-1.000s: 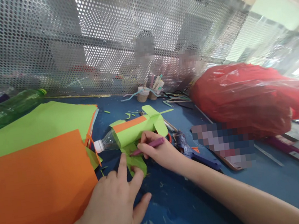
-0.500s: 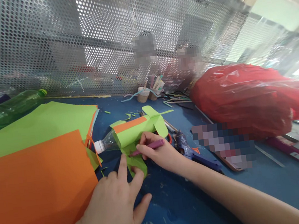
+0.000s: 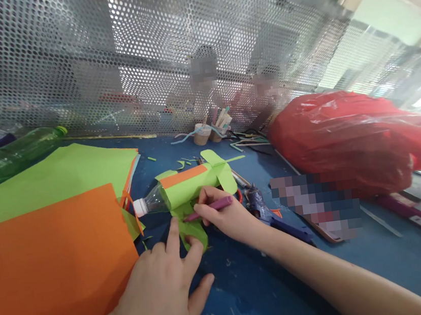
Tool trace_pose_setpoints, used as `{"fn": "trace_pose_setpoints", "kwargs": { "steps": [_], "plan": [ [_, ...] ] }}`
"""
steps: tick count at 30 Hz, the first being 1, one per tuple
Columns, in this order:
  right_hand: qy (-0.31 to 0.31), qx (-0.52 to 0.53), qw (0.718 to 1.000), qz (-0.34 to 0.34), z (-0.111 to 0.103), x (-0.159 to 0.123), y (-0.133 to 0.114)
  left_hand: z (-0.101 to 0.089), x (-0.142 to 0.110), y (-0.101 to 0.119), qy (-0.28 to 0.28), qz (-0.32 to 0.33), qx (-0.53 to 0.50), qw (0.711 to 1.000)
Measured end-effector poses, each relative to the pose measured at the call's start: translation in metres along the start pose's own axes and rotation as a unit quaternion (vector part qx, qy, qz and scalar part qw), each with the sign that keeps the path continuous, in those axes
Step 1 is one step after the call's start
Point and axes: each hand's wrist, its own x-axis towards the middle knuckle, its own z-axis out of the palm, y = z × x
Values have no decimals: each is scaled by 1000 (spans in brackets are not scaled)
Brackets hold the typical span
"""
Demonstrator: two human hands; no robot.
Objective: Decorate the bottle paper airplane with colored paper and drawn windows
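A plastic bottle wrapped in green paper with an orange strip lies on the blue table, shaped like a plane with green paper wings and tail. My right hand is closed on a purple pen, its tip touching the near green paper wing. My left hand lies open and flat, its fingertips pressing that wing down onto the table beside the orange sheet.
Orange paper and green paper sheets lie at the left, a green bottle behind them. A blue glue gun lies right of my hand, a red plastic bag beyond. Cups of sticks stand by the perforated metal screen.
Almost nothing: the pen tip has shifted very slightly on the green wing, and both hands stay in place.
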Motion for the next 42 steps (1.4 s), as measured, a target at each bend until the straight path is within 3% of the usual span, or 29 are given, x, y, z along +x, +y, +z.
{"fn": "trace_pose_setpoints", "kwargs": {
  "steps": [9,19,27,42],
  "plan": [
    [-2,8,1000,3,1,-1,-2,-5,-1,7,21,-25,22,999],
    [-9,15,1000,4,1,-2,-4,-5,-1,4,0,-18,16,1000],
    [46,-35,998,11,-2,-3,-7,-3,0,2,6,-4,13,1000],
    [28,15,999,29,1,-3,-3,2,1,-1,25,8,-4,1000]
  ]
}}
